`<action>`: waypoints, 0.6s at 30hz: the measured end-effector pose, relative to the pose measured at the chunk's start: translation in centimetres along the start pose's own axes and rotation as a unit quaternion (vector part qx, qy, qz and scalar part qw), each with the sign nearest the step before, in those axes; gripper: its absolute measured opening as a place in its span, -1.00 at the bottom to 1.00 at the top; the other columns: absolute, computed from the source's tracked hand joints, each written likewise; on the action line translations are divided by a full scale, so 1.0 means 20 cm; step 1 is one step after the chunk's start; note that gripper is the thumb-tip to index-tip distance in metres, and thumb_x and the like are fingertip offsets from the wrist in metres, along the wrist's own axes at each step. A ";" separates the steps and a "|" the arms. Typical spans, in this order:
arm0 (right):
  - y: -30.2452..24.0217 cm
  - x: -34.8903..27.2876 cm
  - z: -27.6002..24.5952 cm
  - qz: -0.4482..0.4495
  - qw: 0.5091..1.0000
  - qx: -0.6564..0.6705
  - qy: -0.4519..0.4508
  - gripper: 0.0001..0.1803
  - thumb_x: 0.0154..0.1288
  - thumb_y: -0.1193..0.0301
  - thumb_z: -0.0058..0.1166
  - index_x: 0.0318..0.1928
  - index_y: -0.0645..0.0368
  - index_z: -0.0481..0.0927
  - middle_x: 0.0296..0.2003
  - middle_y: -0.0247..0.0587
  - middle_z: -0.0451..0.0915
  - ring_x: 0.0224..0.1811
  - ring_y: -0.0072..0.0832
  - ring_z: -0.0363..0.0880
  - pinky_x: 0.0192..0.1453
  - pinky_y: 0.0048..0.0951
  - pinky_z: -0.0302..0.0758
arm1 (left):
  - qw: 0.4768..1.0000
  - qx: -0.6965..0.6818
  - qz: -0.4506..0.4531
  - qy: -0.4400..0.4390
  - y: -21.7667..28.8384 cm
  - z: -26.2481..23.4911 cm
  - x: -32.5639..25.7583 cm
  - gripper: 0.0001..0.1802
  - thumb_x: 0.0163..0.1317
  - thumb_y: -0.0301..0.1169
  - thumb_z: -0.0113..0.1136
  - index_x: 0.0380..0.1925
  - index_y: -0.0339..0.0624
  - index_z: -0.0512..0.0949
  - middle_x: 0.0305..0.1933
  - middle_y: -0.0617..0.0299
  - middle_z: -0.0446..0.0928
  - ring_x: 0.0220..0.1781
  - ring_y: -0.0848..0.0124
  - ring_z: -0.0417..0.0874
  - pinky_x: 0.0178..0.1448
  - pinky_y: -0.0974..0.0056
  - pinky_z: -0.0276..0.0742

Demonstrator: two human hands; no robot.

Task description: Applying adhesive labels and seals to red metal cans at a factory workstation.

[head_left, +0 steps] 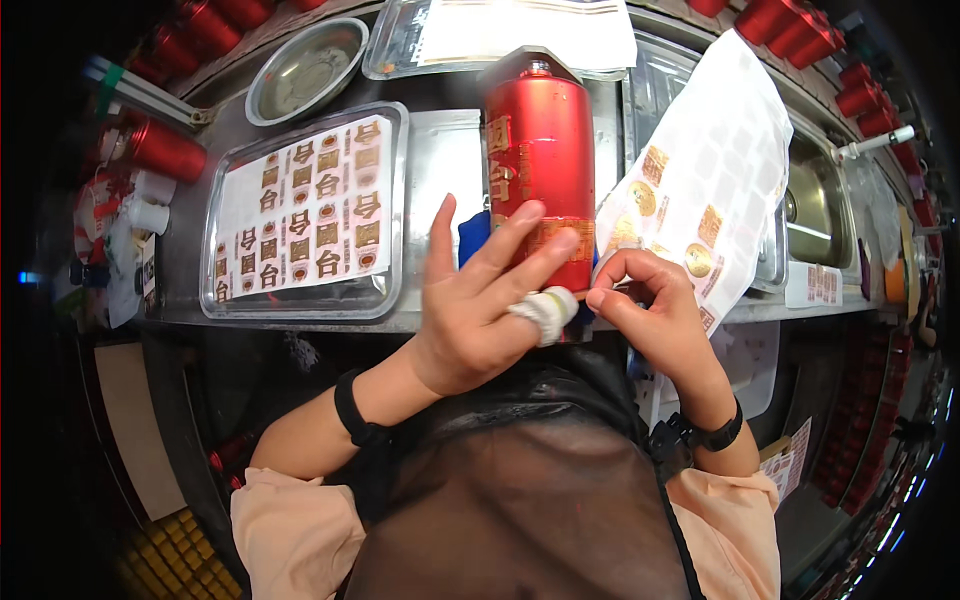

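Observation:
A tall red bottle (538,150) with gold markings stands upright near the front edge of the metal bench (445,160). My left hand (480,300) rests against its lower front, fingers spread over a gold label, the thumb wrapped in white tape. My right hand (650,310) is at the bottle's lower right, thumb and forefinger pinched together at the label's edge. A white sheet of gold stickers (705,180) lies just right of the bottle. A blue cloth (472,240) shows behind my left fingers.
A clear tray (300,215) with a sheet of gold labels lies at left, a round metal bowl (305,70) behind it. Another clear tray (500,35) sits at the back. A sink (815,215) is at right. Several red bottles (800,30) line the back.

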State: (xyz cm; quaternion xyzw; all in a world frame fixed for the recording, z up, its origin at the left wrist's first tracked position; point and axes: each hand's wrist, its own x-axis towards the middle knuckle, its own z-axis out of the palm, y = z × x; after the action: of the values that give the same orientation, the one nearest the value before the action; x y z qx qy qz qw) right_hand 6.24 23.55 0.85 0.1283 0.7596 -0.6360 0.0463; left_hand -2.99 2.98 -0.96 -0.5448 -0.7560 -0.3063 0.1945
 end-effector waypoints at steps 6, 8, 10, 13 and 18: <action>-0.01 -0.01 0.02 0.017 0.999 0.018 0.022 -0.90 0.24 0.48 0.26 -0.35 0.25 0.62 -0.38 -0.37 0.57 -0.36 -0.71 0.48 -0.28 -0.59 0.43 | 0.998 -0.040 -0.046 0.024 -0.03 0.03 -0.06 -0.76 -0.08 -0.47 0.51 -0.42 0.00 0.61 0.19 0.11 0.66 0.39 -0.06 0.53 0.48 -0.48 0.03; -0.06 0.00 0.04 0.004 1.000 -0.015 0.001 -0.89 0.24 0.48 0.26 -0.35 0.26 0.62 -0.39 -0.38 0.57 -0.38 -0.72 0.46 -0.29 -0.61 0.42 | 0.991 -0.087 -0.086 0.049 -0.05 0.04 -0.11 -0.68 -0.13 -0.54 0.53 -0.37 0.01 0.62 0.22 0.10 0.65 0.41 -0.09 0.50 0.49 -0.48 -0.04; -0.06 -0.01 0.03 0.000 1.000 0.001 0.004 -0.89 0.24 0.48 0.25 -0.35 0.26 0.62 -0.39 -0.38 0.56 -0.38 -0.73 0.46 -0.29 -0.61 0.42 | 0.992 -0.087 -0.081 0.048 -0.05 0.05 -0.12 -0.68 -0.13 -0.54 0.53 -0.37 0.01 0.62 0.22 0.11 0.65 0.41 -0.08 0.51 0.49 -0.48 -0.05; -0.04 0.00 0.02 -0.014 1.000 0.006 0.007 -0.89 0.23 0.48 0.25 -0.35 0.27 0.61 -0.39 -0.39 0.56 -0.39 -0.73 0.45 -0.30 -0.61 0.41 | 0.993 -0.075 -0.074 0.045 -0.04 0.04 -0.12 -0.71 -0.09 -0.52 0.52 -0.38 0.03 0.62 0.22 0.12 0.65 0.41 -0.06 0.51 0.49 -0.48 -0.06; -0.01 0.01 0.03 -0.011 1.000 0.015 0.013 -0.88 0.22 0.48 0.25 -0.37 0.27 0.60 -0.39 -0.38 0.56 -0.41 -0.73 0.43 -0.31 -0.61 0.41 | 0.998 -0.007 -0.055 0.027 0.00 0.02 -0.03 -0.82 0.02 -0.39 0.46 -0.48 0.03 0.57 0.21 0.17 0.66 0.40 0.01 0.53 0.50 -0.47 -0.05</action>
State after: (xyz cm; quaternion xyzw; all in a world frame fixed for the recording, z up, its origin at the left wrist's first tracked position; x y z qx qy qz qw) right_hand 6.00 23.06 0.86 0.1285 0.7522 -0.6457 0.0272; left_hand -2.67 2.81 -1.67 -0.4952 -0.7771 -0.3363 0.1943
